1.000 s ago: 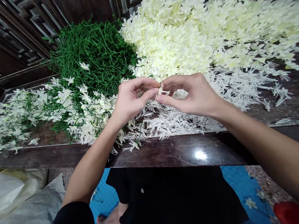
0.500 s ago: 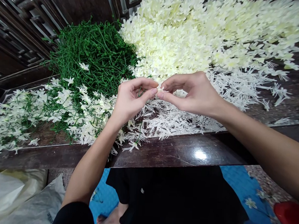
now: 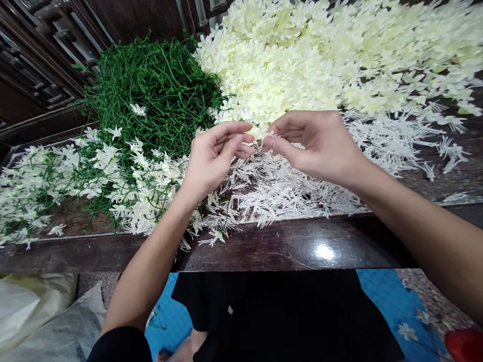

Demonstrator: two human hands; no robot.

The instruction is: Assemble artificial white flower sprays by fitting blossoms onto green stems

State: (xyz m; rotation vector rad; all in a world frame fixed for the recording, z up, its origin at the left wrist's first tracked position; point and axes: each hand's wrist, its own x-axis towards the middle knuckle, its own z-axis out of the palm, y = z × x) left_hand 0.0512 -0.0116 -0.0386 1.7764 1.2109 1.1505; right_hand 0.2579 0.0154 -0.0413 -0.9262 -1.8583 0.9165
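My left hand (image 3: 220,157) is at the middle of the bench, thumb and fingers a little apart, with nothing plainly gripped. Close by on its right, my right hand (image 3: 318,144) pinches a small white artificial flower (image 3: 263,137) between thumb and forefinger. Much of that flower is hidden by the fingertips and blends into the pile behind it. Below both hands lies a heap of thin white stamen pieces (image 3: 289,191). Cream flower heads (image 3: 279,69) are piled just beyond. Green plastic stems (image 3: 152,95) form a mound behind my left hand.
White flowers on green stems (image 3: 105,163) spread over the left of the dark wooden bench (image 3: 286,245). Carved wood panelling (image 3: 47,25) rises behind. Below are pale sacks (image 3: 56,322), a blue mat (image 3: 173,318) and a red object (image 3: 467,349) at lower right.
The hands were together at one white flower. Now the left fingers have parted from it and spread slightly, while my right hand has shifted a little up and right.
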